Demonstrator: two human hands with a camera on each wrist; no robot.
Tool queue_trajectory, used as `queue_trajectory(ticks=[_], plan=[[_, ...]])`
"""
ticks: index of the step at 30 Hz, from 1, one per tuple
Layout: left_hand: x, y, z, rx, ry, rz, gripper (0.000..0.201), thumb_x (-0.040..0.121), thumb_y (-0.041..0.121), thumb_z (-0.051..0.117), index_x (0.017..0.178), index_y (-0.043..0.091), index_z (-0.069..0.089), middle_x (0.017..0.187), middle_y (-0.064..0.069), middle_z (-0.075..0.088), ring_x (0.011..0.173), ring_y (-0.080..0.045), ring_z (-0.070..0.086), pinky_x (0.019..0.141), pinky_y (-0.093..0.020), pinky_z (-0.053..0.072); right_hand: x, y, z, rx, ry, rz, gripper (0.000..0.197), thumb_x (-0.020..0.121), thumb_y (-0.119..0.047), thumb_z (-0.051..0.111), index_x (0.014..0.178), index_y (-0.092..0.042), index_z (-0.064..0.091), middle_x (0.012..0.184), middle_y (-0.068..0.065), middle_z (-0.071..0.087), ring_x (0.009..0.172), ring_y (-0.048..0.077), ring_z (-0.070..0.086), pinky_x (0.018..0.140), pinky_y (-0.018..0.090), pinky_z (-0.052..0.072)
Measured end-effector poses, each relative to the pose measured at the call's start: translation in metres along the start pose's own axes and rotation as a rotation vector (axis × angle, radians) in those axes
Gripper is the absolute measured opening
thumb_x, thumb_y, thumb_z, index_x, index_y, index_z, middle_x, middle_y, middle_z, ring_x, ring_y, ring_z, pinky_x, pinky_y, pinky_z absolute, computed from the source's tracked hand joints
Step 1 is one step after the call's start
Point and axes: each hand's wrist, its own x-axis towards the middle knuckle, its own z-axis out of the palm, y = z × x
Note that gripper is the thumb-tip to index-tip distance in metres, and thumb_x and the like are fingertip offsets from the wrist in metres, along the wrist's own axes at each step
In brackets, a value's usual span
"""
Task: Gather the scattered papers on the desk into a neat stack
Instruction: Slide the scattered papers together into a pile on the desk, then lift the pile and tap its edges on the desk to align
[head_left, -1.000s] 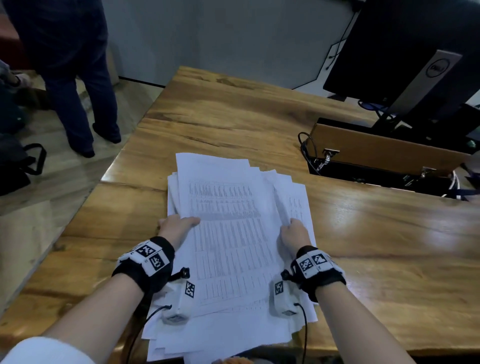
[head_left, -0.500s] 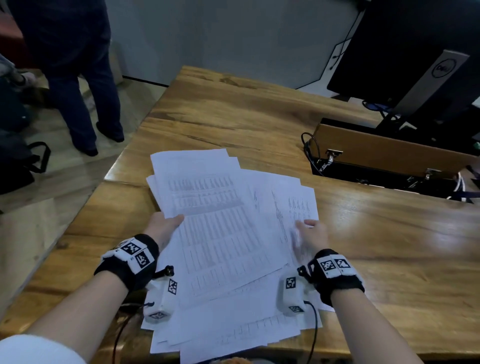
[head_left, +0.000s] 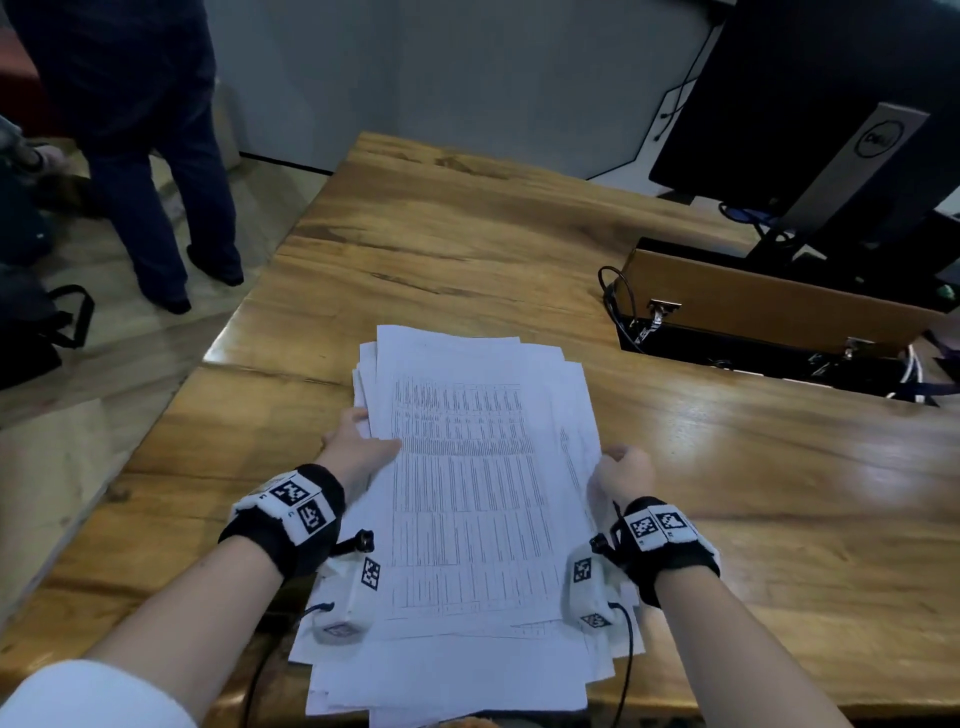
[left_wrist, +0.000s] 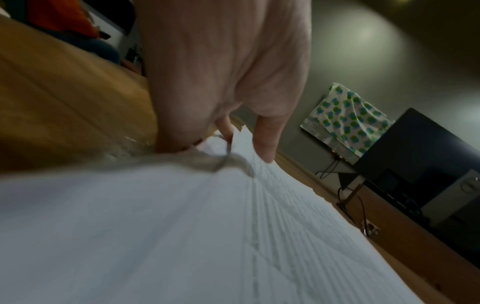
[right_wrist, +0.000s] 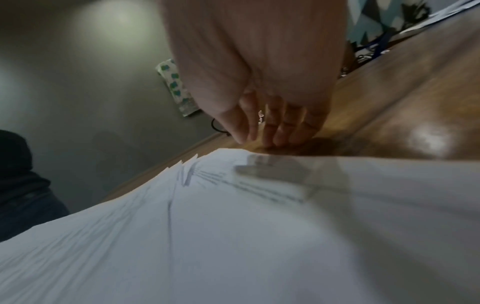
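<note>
A pile of white printed papers lies lengthwise on the wooden desk in front of me, its sheets roughly lined up but still offset at the far and near ends. My left hand grips the pile's left edge, thumb on top and fingers behind the sheets. My right hand stands at the pile's right edge. Its fingers point down, tips on the desk beside the papers, and nothing is held between them.
A dark monitor stands at the back right behind an open cable box set into the desk. A person in dark trousers stands on the floor to the left, near a black bag. The desk's left edge runs diagonally.
The sheets were fanned out to the left and right half a second ago; they are now pulled into one narrower pile. My right hand has left the top sheet for the right edge.
</note>
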Motion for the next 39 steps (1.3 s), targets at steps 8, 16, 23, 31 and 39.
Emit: queue_trajectory(ticks=[8, 16, 23, 31, 39], plan=[[-0.015, 0.012, 0.022, 0.082, -0.019, -0.044, 0.078, 0.083, 0.029, 0.06, 0.144, 0.001, 0.019, 0.139, -0.016, 0.045, 0.103, -0.03, 0.058, 0.087, -0.039, 0.049, -0.038, -0.031, 0.011, 0.131, -0.245, 0.053, 0.024, 0.089, -0.026, 0.049, 0.102, -0.006, 0.05, 0.083, 0.004, 0.058, 0.081, 0.024, 0.057, 0.069, 0.031, 0.045], [0.026, -0.02, 0.013, 0.123, -0.139, 0.033, 0.088, 0.057, 0.029, 0.08, 0.134, 0.013, 0.042, 0.136, -0.01, 0.055, 0.12, -0.031, 0.055, 0.103, -0.053, 0.043, -0.053, -0.032, 0.007, 0.262, -0.342, 0.053, 0.03, 0.081, -0.007, 0.065, 0.11, -0.003, 0.061, 0.092, 0.007, 0.068, 0.087, 0.025, 0.066, 0.076, 0.033, 0.056], [-0.029, -0.001, 0.012, 0.062, -0.05, 0.142, 0.064, 0.082, -0.004, 0.057, 0.137, 0.02, 0.036, 0.129, -0.004, 0.05, 0.121, -0.032, 0.05, 0.102, -0.045, 0.042, -0.049, -0.02, 0.02, 0.21, -0.209, 0.026, 0.038, 0.058, -0.025, 0.071, 0.094, -0.017, 0.064, 0.104, 0.006, 0.065, 0.09, 0.024, 0.066, 0.077, 0.041, 0.06], [-0.031, 0.002, 0.021, 0.116, -0.208, 0.068, 0.073, 0.078, -0.002, 0.064, 0.141, 0.013, 0.03, 0.136, -0.014, 0.052, 0.124, -0.035, 0.05, 0.108, -0.055, 0.037, -0.062, -0.033, 0.014, 0.207, -0.362, 0.07, 0.037, 0.077, -0.013, 0.071, 0.111, -0.003, 0.059, 0.098, 0.008, 0.067, 0.085, 0.023, 0.064, 0.057, 0.025, 0.048], [-0.026, -0.014, 0.005, 0.225, -0.171, -0.049, 0.096, 0.065, 0.035, 0.076, 0.143, 0.006, 0.029, 0.149, -0.015, 0.039, 0.137, -0.035, 0.036, 0.114, -0.052, 0.027, -0.065, -0.034, 0.013, 0.211, -0.478, -0.033, 0.03, 0.079, -0.001, 0.065, 0.108, 0.001, 0.06, 0.087, 0.008, 0.066, 0.078, 0.021, 0.063, 0.065, 0.025, 0.05]])
